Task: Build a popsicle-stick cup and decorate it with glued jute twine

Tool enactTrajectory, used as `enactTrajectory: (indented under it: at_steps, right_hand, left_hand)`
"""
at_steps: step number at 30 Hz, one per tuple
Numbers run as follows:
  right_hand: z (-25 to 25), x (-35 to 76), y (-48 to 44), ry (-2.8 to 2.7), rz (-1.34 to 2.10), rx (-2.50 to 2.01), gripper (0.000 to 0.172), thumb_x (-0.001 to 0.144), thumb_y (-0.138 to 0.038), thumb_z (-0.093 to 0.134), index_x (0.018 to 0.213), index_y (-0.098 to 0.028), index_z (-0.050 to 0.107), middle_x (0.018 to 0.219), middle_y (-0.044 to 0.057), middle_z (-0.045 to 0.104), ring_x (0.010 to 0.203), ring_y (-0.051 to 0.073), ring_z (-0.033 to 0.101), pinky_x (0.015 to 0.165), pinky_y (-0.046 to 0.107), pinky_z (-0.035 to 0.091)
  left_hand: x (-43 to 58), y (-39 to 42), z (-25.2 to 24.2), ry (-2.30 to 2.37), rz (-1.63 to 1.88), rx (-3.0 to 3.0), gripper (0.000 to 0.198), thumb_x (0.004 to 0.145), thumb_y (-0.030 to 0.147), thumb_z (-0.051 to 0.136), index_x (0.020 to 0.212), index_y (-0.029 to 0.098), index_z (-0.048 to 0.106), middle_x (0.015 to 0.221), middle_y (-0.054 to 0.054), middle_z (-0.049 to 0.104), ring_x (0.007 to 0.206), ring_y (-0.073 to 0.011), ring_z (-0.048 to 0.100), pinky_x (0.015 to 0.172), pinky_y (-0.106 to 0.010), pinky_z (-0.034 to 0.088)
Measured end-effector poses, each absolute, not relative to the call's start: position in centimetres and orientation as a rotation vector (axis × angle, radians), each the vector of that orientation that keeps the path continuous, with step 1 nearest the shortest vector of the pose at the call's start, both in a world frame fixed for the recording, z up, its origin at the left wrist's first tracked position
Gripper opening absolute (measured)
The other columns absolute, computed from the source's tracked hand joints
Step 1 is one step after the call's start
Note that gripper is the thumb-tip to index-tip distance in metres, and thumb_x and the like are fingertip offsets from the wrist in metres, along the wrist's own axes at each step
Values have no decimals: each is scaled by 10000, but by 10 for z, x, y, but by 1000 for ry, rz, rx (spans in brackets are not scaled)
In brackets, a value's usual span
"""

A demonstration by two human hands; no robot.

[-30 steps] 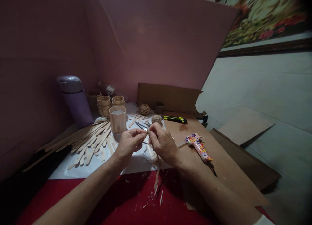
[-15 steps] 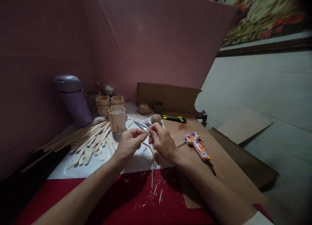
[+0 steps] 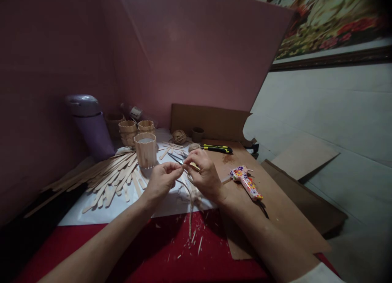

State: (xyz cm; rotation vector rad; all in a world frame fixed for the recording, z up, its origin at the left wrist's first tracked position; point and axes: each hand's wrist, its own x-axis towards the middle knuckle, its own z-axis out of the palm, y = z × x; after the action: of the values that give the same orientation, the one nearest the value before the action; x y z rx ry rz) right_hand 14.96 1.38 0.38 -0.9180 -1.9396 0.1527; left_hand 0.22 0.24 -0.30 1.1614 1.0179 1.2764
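My left hand (image 3: 161,180) is closed in a pinch, its fingertips meeting those of my right hand (image 3: 203,171), also pinched. Between them is jute twine, mostly covered by the fingers. A braided length of the twine (image 3: 190,222) hangs below over the red cloth's edge. Just behind the fingertips lie scissors (image 3: 174,157), blades pointing left, handles partly hidden by my right hand. A twine ball (image 3: 194,147) sits beyond my right hand, and a second ball (image 3: 179,137) lies farther back. Left of the hands stands a cup made of craft sticks (image 3: 145,150).
Many loose craft sticks (image 3: 113,181) fan out on white paper at left. Behind are smaller stick cups (image 3: 128,132) and a purple bottle (image 3: 93,132). On the cardboard (image 3: 284,221) at right lie a yellow-black utility knife (image 3: 217,148) and a flowered glue gun (image 3: 246,181). Shavings dot the red cloth (image 3: 171,250).
My right hand has shifted slightly, its fingers rising and spreading a little around the pinch. The left hand keeps its pinch. The whole view has drifted slightly left.
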Motion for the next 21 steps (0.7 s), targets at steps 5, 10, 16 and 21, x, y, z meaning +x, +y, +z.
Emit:
enactTrajectory:
  at_steps: [5,10,16,21]
  right_hand:
    - [5,148,7,-2000,-66,-930,90,845,-131,559,790,-185,606,893,69,594,900,223,520,810,354,419]
    - [0,137,-5,-2011,-112,-956,193,892,-89,419,804,-159,576,939,127,619,877,222,575,767,327,453]
    - [2,128,-10,-1757,386,-1117,129,862,-127,520,751,-193,529,685,9,621,617,146,599,626,262,447]
    - [3,128,-1,-1573,820,-979,149,854,-217,530,717,-206,474,624,-29,563,544,123,576,515,237,460]
  left_hand:
    - [2,2,-4,1037,1299,1180,275,606,357,760,648,114,640,479,62,438,410,-39,312,399,-187,192]
    - [4,0,-6,1063,1379,1175,259,623,348,753,642,123,626,494,53,475,431,-50,355,412,-188,248]
    - [8,-4,-7,1079,1528,1270,188,686,297,716,680,124,642,609,3,606,537,-87,499,498,-203,379]
    - [8,-7,-2,994,1501,1167,210,668,309,737,696,129,633,595,-1,621,549,-101,539,512,-209,395]
